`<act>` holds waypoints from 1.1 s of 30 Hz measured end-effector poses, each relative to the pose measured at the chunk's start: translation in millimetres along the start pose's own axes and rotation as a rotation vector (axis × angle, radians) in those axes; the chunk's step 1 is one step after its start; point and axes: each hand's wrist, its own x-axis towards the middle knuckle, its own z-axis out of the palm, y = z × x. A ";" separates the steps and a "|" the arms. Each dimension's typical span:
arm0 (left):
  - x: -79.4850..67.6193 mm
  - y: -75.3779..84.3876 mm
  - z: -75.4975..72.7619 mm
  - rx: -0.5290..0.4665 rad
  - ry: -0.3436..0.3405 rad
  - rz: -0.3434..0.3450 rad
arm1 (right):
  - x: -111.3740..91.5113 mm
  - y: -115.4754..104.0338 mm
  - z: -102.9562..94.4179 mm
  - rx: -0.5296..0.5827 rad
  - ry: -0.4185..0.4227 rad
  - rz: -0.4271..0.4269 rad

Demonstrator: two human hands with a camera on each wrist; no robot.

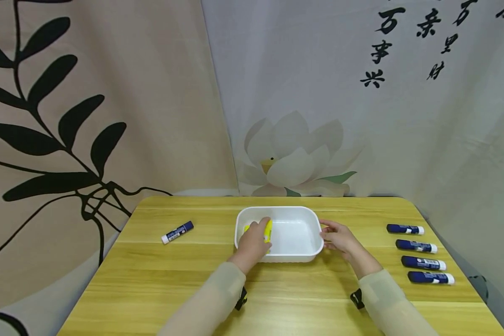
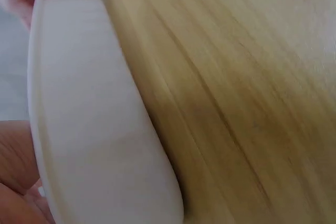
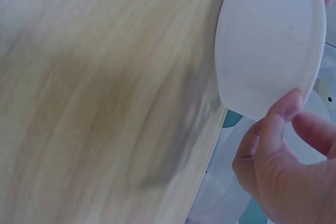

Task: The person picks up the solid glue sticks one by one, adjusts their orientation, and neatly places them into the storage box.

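A white rectangular plastic tub (image 1: 294, 257) stands near the back middle of the table. My left hand (image 1: 252, 243) reaches over its left side and grips a yellow object (image 1: 268, 230) inside it; most of that object is hidden by the fingers, and I cannot tell its kind. At the tub's right end, my right hand (image 1: 339, 238) pinches the rim between thumb and fingers. The right wrist view shows this right hand (image 3: 289, 156) at the corner of the tub (image 3: 270, 40). In the left wrist view the tub's outer wall (image 2: 100, 103) covers most of the left hand (image 2: 18, 166).
A dark blue tube with a white end (image 1: 178, 232) lies alone on the left of the wooden table (image 1: 151, 280). Several similar tubes (image 1: 423, 262) lie in a column at the right. A printed curtain (image 1: 168, 93) hangs behind the table's back edge.
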 end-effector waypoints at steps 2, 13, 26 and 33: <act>2.5 -0.2 2.8 0.104 0.017 0.036 | -0.2 0.5 -0.6 0.003 -0.001 0.000; 11.9 -1.9 4.6 0.277 -0.085 -0.033 | 1.3 1.5 -1.3 0.017 -0.007 -0.017; 18.9 -12.6 6.5 0.221 0.029 0.090 | 0.0 0.9 -0.5 0.020 -0.009 -0.022; 11.6 -32.2 -11.5 0.000 0.320 0.188 | 0.2 0.7 -1.0 0.017 -0.008 -0.018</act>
